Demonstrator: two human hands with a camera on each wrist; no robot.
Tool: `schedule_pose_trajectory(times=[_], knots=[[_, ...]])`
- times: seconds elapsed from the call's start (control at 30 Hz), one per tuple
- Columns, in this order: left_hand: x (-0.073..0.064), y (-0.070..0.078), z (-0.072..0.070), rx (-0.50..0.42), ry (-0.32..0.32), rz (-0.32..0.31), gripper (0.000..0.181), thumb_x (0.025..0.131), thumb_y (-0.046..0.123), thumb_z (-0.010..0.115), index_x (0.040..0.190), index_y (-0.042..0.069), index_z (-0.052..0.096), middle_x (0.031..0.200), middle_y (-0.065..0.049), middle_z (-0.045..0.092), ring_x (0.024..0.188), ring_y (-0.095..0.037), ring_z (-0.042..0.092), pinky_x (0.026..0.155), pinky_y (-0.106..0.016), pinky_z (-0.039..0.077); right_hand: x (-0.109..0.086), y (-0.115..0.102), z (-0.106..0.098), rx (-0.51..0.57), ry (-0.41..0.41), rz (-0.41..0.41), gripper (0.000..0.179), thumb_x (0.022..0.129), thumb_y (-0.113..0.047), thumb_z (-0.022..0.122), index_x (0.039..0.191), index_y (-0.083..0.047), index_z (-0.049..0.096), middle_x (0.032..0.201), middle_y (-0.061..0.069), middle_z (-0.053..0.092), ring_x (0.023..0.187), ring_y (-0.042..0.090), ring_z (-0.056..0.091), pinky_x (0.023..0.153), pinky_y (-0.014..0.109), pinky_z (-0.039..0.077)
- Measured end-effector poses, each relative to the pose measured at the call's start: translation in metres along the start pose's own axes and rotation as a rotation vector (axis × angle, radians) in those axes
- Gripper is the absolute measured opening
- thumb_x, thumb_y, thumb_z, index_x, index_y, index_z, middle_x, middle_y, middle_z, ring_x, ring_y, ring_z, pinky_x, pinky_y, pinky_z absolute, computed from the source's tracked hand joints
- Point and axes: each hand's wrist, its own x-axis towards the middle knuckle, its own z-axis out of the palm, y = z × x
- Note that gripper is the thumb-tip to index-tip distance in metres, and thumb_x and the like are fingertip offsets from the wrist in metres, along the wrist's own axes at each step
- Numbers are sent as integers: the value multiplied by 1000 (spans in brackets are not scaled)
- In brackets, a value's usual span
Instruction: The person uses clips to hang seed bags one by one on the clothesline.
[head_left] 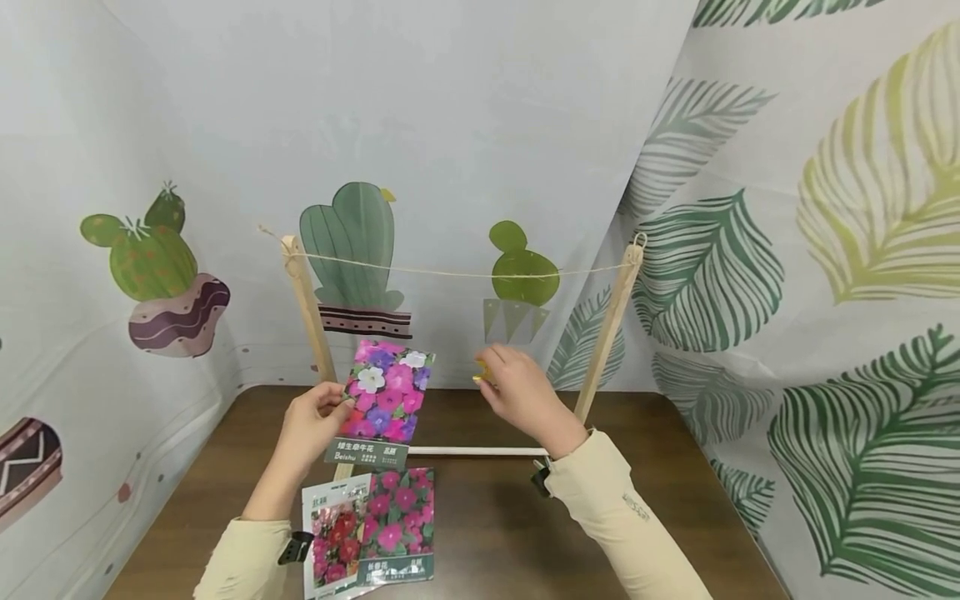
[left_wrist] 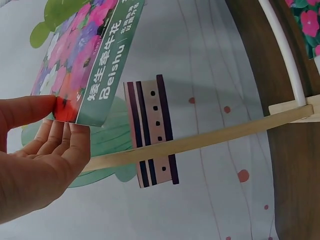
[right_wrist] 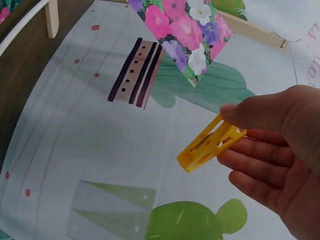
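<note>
Foremost, on the brown table (head_left: 487, 533), a red-flower packet (head_left: 335, 542) lies at the near left; a pink-flower packet (head_left: 397, 521) overlaps its right side. Beyond these, the left hand (head_left: 318, 421) pinches a multicolored-flower packet (head_left: 386, 400) by its left edge between thumb and fingers, holding it raised above the other 2 with its label strip at the bottom. The right hand (head_left: 521, 392) grips a yellow clip (right_wrist: 212, 147) between thumb and fingers; the clip is right of the raised packet, apart from it, below the string (head_left: 450, 272). Farther back, 2 wooden posts (head_left: 609, 333) support the sagging string; a white rod (head_left: 480, 452) runs low between them. Rearmost, a pale curtain (head_left: 450, 100) bears printed cacti and leaves.
</note>
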Motion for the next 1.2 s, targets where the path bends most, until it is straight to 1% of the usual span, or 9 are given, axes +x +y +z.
schedule_pose_trajectory(times=[0.1,0.27,0.4,0.5,0.6,0.77,0.87,1.03,1.2], knots=[[1,1,-2,2,17,9,20,94,9,59,108,-4,62,98,-18,67,88,-24,63,67,-23,48,5,-3,-4,17,6,8,28,82,-6,74,106,-2,62,96,7,64,85,21,62,81,39,51],[3,3,-5,-13,42,28,20,95,9,59,107,-5,63,96,-18,68,82,-14,62,65,-21,48,12,-4,-6,50,7,1,28,82,-5,73,107,-1,61,96,8,63,85,21,62,77,37,51],[5,7,-9,-15,47,35,20,96,11,58,107,-5,63,97,-18,68,82,-14,60,65,-21,48,14,-4,-7,67,15,-2,28,82,-4,73,108,-1,60,97,8,63,85,20,61,76,36,52],[8,10,-13,-12,58,40,21,96,11,57,107,-5,63,99,-20,68,86,-18,61,68,-20,47,18,-4,-8,81,33,-22,28,83,-4,72,108,-2,59,97,8,62,86,20,61,78,36,51],[9,12,-16,-7,66,35,22,97,13,57,109,-5,63,102,-21,68,89,-18,61,69,-18,46,23,-5,-11,93,47,-47,29,83,-4,73,108,-1,59,98,7,62,87,20,61,80,36,51],[11,17,-21,-18,81,38,25,97,15,56,110,-5,63,103,-21,68,87,-11,60,70,-16,46,31,-6,-17,101,56,-63,30,82,-3,73,109,-1,60,99,7,63,89,19,61,83,36,51],[12,20,-24,-17,93,40,25,97,16,56,110,-5,63,103,-21,68,86,-10,59,70,-17,46,36,-7,-20,105,59,-85,30,83,-4,73,109,-1,60,99,7,63,90,19,61,84,35,50],[15,25,-28,-19,115,37,25,97,16,56,111,-4,63,104,-21,68,85,-6,58,71,-16,44,45,-10,-24,114,91,-127,29,83,-5,73,108,0,60,100,8,64,89,20,61,82,34,51],[20,31,-31,-40,141,63,25,97,15,57,109,-6,64,103,-23,68,80,2,56,70,-13,44,54,-11,-27,129,123,-154,28,83,-4,73,107,0,61,99,8,64,88,19,61,79,33,51]])
